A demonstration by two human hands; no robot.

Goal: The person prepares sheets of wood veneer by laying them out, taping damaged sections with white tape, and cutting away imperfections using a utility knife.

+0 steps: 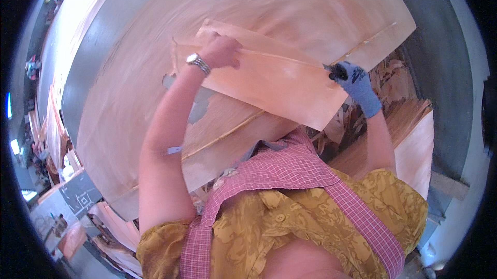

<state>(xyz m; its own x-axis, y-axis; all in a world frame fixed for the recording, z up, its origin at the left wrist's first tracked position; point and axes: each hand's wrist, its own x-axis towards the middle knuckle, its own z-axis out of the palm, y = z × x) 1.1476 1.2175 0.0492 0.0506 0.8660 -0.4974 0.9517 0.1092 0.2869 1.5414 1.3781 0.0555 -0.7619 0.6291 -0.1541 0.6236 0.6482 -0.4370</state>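
A smaller rectangular piece of wood veneer lies at a slant over a large thin veneer sheet. My bare left hand, with a watch on its wrist, is at the piece's left part, fingers curled down onto it. A thin line crosses the piece from that hand toward the right. At the line's right end, my right hand, in a blue glove, is closed around a small black-handled tool. The tool's tip meets the veneer; its exact kind is not clear.
The large sheet covers a grey table and has a ragged hole and a narrow brown strip across it. Veneer scraps are heaped at the right, beside stacked veneer sheets. More veneer pieces lie at the lower left.
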